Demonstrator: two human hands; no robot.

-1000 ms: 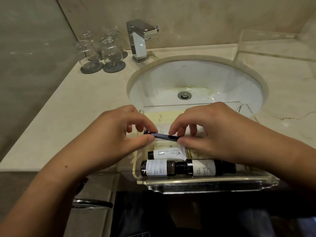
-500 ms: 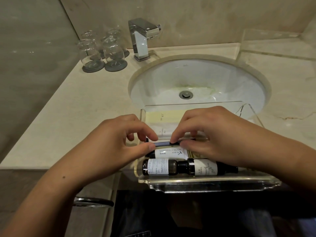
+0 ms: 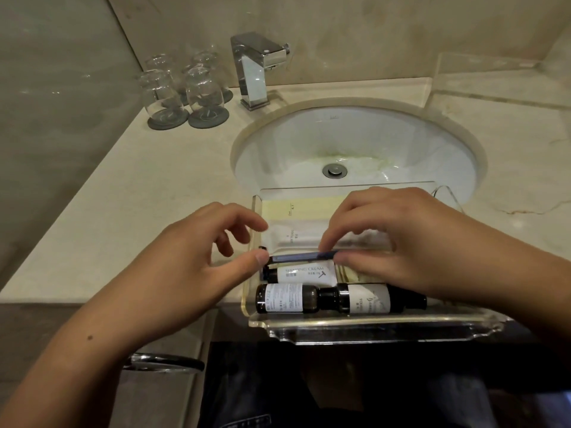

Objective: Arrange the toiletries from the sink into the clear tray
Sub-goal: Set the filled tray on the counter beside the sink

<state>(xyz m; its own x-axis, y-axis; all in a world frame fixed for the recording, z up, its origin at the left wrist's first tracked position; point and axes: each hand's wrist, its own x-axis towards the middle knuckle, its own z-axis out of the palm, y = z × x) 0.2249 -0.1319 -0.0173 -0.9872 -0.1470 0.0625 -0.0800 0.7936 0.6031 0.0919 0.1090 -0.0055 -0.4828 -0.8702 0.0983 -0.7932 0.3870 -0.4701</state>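
A clear acrylic tray (image 3: 380, 330) sits at the counter's front edge, before the white sink (image 3: 355, 143). In it lie two dark bottles with white labels (image 3: 327, 298), a shaving cream tube (image 3: 306, 273) and flat white and yellow sachets (image 3: 296, 233). A slim dark blue razor (image 3: 302, 257) rests low across the tray above the tube. My right hand (image 3: 392, 239) pinches its right end. My left hand (image 3: 185, 270) has its thumb tip against the left end, with the fingers spread and lifted off.
A chrome tap (image 3: 256, 69) stands behind the basin. Upturned drinking glasses on grey coasters (image 3: 185, 94) stand at the back left. A second clear tray (image 3: 494, 78) sits at the back right. A chrome rail (image 3: 163, 362) runs below the counter edge.
Both hands lowered the razor down into the tray, onto the shaving cream tube. The left fingers have opened and lifted from it; only the thumb still touches.
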